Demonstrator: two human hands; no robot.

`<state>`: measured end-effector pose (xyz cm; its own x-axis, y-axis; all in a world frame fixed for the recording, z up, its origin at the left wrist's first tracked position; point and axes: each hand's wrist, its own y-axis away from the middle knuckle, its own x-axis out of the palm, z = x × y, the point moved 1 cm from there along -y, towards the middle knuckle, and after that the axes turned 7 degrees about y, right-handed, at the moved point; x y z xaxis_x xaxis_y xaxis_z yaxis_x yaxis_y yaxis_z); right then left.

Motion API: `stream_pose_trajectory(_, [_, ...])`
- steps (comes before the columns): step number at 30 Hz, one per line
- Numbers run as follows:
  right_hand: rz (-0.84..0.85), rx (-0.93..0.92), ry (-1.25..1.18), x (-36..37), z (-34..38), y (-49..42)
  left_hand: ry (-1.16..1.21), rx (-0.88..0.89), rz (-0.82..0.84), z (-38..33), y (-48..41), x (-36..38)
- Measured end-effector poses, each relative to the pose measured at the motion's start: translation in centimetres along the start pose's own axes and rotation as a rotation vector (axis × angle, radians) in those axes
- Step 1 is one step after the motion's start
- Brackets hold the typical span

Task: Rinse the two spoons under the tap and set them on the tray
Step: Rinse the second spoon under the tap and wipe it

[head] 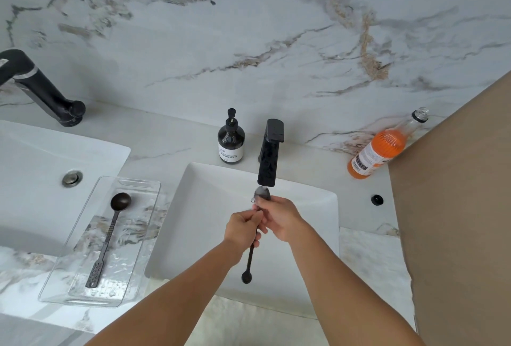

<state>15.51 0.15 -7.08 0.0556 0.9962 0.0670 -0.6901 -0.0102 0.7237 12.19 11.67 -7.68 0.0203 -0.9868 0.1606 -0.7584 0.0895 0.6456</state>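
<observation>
A dark spoon (pixel 249 258) is held over the white sink (pixel 318 224), its bowl right under the spout of the black tap (pixel 270 152), where water runs onto it. My left hand (pixel 243 229) grips the handle. My right hand (pixel 279 217) is wrapped around the neck just below the bowl. The handle's round end hangs free below my hands. A second dark spoon (pixel 109 237) with a perforated handle lies in the clear tray (pixel 132 271) left of the sink, bowl pointing away from me.
A dark soap pump bottle (pixel 231 141) stands left of the tap. An open bottle of orange drink (pixel 383 149) leans at the right, beside a brown panel (pixel 456 207). A second sink (pixel 33 179) and black tap (pixel 41 91) are at the left.
</observation>
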Motion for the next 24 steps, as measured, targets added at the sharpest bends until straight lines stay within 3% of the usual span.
stream_pose_trajectory(3, [-0.111,0.018,0.015,-0.2,0.8,-0.3,-0.01,0.026,0.047,-0.4,0.2,0.4])
stream_pose_trajectory(8, [0.094,-0.01,-0.027,-0.9,2.6,-0.3,-0.049,0.044,0.004,-1.2,-0.4,0.1])
stream_pose_trajectory(14, [-0.146,-0.022,0.13,0.2,3.0,-1.1,0.099,-0.002,0.063,-1.2,-0.7,0.7])
stream_pose_trajectory(19, [-0.009,0.025,0.022,-0.2,2.8,-1.2,0.052,-0.006,0.05,-0.9,-0.9,-0.2])
stream_pose_trajectory(24, [-0.138,0.027,0.059,0.5,2.4,-1.3,0.023,0.005,0.067,-0.8,-1.1,-0.3])
